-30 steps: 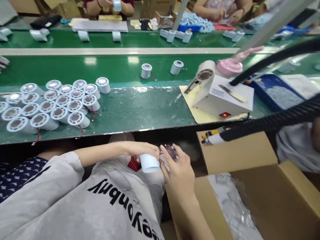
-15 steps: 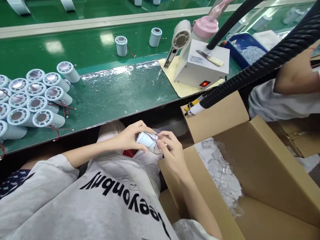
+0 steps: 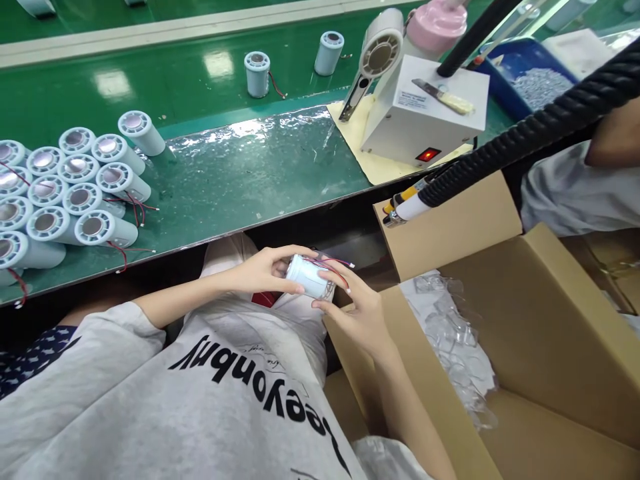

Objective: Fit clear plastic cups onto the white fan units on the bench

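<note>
A light-blue cylinder [image 3: 306,277] with thin red and dark wires lies tilted between my two hands above my lap. My left hand [image 3: 263,270] grips its left end, thumb along the near side and fingers behind. Around the right end, where curled wires show, my right hand [image 3: 363,310] closes with its thumb below and fingers above. Wires with small white plugs [image 3: 352,265] stick out over the right fingers. Similar cylinders [image 3: 113,228], slotted round a metallic centre, stand grouped on the bench at the left.
Two more cylinders [image 3: 257,75] stand on the green belt [image 3: 190,87]. A white box [image 3: 430,113] with a lit red switch sits on the bench [image 3: 260,180]. A black corrugated hose [image 3: 500,147] crosses over an open carton [image 3: 545,320] holding clear plastic pieces. Another person's sleeve [image 3: 575,190] is at the right.
My right fingers have shifted from pinching at the wire end to spreading around the cylinder. The wires now stick out to the right. The camera view has shifted slightly.
</note>
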